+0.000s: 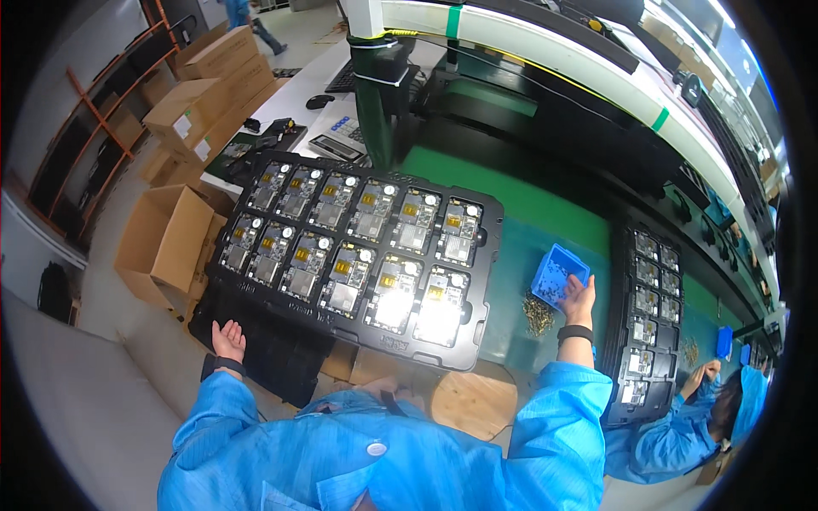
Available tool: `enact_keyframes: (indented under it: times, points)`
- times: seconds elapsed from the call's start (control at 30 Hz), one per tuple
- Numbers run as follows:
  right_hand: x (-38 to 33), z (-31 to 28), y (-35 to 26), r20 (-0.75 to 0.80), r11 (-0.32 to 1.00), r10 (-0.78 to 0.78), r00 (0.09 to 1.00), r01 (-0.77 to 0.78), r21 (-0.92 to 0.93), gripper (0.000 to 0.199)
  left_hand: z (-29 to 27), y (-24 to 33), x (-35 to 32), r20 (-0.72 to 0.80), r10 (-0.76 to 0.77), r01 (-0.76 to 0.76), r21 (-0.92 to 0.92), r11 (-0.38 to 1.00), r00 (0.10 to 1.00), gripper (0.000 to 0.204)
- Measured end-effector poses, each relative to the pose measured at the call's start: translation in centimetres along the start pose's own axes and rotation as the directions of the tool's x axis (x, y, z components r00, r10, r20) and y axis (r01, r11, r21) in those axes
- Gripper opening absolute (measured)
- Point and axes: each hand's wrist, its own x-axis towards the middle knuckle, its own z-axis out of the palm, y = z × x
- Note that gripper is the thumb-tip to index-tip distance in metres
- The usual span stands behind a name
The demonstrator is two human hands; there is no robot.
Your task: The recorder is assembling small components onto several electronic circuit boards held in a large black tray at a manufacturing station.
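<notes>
On the green counter (545, 213), centre frame, a big black tray (486, 255) carries two rows of circuit boards (345, 277), w/ strong glare on the two nearest-right ones. Left hand (228, 339) sits flat, fingers spread, holding nothing, on the near-left corner of a stack of black trays (273, 358) under and in front of the loaded one. Right hand (579, 300) is out to the right, fingers loosely open, touching the near edge of a small blue bin (558, 274) of tiny parts; can't tell if it grips the rim. Just left of that hand, a loose pile of small brass screws (538, 316). Further right, a 2nd black tray (639, 332) w/ boards. Another person's hand (700, 373) works at far right. Cardboard boxes (166, 238) on the left.
</notes>
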Motion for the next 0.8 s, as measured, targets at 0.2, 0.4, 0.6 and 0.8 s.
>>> enact_keyframes:
  times: [0.2,0.4,0.6,0.8]
  points:
    - [-1.3,0.0,1.6,0.01,0.974,-0.156,0.988,0.156,-0.166,0.047,-0.1,0.4,-1.6,0.027,0.057,-0.058,0.015,0.998,0.998,0.063]
    - [-12.6,-0.1,8.1,0.134,0.674,-0.574,0.808,0.559,-0.483,0.034,3.8,6.9,1.0,0.229,0.122,-0.182,0.267,0.946,0.966,0.084]
    - [-18.0,2.3,10.8,0.249,0.444,-0.572,0.782,0.55,-0.707,0.037,9.4,14.8,6.8,0.274,-0.038,-0.139,0.6,0.788,0.961,0.094]
    - [-23.3,5.1,18.6,0.076,0.993,0.119,0.99,-0.118,-0.013,0.037,12.4,12.0,16.1,0.431,-0.415,-0.001,0.695,0.719,0.801,0.075]
